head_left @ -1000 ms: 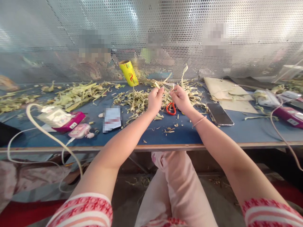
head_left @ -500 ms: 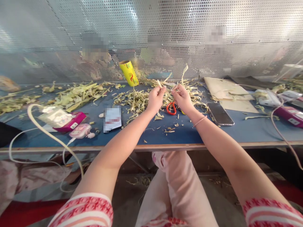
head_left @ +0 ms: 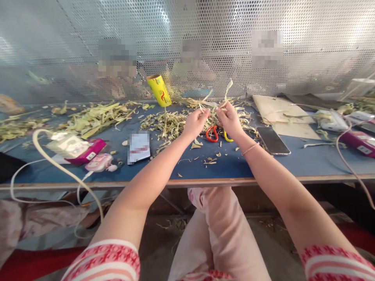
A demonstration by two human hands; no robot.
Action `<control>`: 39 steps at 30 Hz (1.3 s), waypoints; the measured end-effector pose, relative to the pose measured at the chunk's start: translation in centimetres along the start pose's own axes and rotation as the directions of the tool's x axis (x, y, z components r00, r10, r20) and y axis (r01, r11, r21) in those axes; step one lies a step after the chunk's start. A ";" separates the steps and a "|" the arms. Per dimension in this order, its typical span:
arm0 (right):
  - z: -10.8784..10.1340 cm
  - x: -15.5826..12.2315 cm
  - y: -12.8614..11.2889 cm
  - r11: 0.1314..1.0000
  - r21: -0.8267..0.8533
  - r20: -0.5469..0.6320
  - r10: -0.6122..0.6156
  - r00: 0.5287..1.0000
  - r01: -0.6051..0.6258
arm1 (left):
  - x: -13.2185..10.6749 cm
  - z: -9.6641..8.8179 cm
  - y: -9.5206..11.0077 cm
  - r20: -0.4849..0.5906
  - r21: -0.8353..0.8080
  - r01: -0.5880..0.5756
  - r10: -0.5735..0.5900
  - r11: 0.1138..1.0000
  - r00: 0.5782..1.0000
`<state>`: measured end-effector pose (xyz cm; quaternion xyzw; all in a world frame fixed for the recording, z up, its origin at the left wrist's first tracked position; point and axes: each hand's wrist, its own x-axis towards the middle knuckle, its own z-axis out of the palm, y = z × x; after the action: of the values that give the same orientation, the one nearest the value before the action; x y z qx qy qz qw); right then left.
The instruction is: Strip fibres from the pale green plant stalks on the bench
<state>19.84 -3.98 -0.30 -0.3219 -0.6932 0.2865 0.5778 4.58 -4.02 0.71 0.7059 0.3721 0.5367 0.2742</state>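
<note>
My left hand (head_left: pixel 195 124) is closed in a pinch over the leaf pile, and the tip of a pale plant strip (head_left: pixel 200 106) pokes up from its fingers. Close beside it, my right hand (head_left: pixel 230 120) has thumb and fingers pressed together on another thin pale piece, mostly hidden by the fingers. Beneath both hands lies a heap of dry, curled yellow-green leaf strips (head_left: pixel 166 125). A red loop handle (head_left: pixel 211 134) and a yellow loop handle (head_left: pixel 228 137), apparently of scissors, show just below the hands; their blades are hidden.
A yellow tube (head_left: pixel 159 91) stands tilted behind the heap. More leaves (head_left: pixel 98 117) lie left. A dark phone (head_left: pixel 273 140) and cardboard (head_left: pixel 281 113) are at right; another phone (head_left: pixel 138 147), a magenta box (head_left: pixel 88 151) and a cable (head_left: pixel 67 166) at left. A perforated metal panel (head_left: pixel 222 35) rises behind.
Both hands have shifted slightly to the right. More of the yellow loop handle shows under my right hand. Both hands stay pinched.
</note>
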 end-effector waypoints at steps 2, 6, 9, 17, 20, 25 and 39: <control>-0.1 -0.1 -0.2 0.997 -0.064 -0.008 -0.042 0.999 0.041 | 0.0 0.2 -0.1 0.013 -0.054 0.048 -0.047 0.997 0.999; 0.3 -0.4 -0.9 0.976 -0.183 -0.002 -0.123 0.992 0.121 | 0.0 0.7 0.0 0.052 -0.180 0.151 -0.144 0.972 0.988; 0.6 -0.5 -1.0 0.963 -0.225 0.009 -0.147 0.989 0.145 | -0.1 1.0 -0.1 0.076 -0.201 0.172 -0.160 0.964 0.984; 0.6 -0.5 -0.1 0.935 -0.334 0.013 -0.123 0.992 0.120 | -0.4 1.0 -0.9 -0.002 0.014 -0.049 0.049 0.999 0.999; 0.8 -0.6 0.0 0.935 -0.333 0.040 -0.114 0.993 0.121 | -0.4 0.9 -0.9 -0.053 0.126 -0.146 0.153 0.981 0.987; 1.0 -0.5 0.6 0.972 -0.232 0.069 -0.034 0.997 0.049 | 0.0 1.0 -1.4 -0.054 0.145 -0.181 0.190 0.973 0.980; 1.8 0.0 -0.6 0.889 0.318 0.028 0.337 0.941 -0.328 | -0.1 1.7 -1.8 -0.007 -0.105 0.060 -0.061 0.993 0.998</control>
<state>18.02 -4.42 -0.12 -0.3424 -0.5643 0.4846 0.5741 5.74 -3.10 -1.24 0.6762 0.3661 0.5505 0.3250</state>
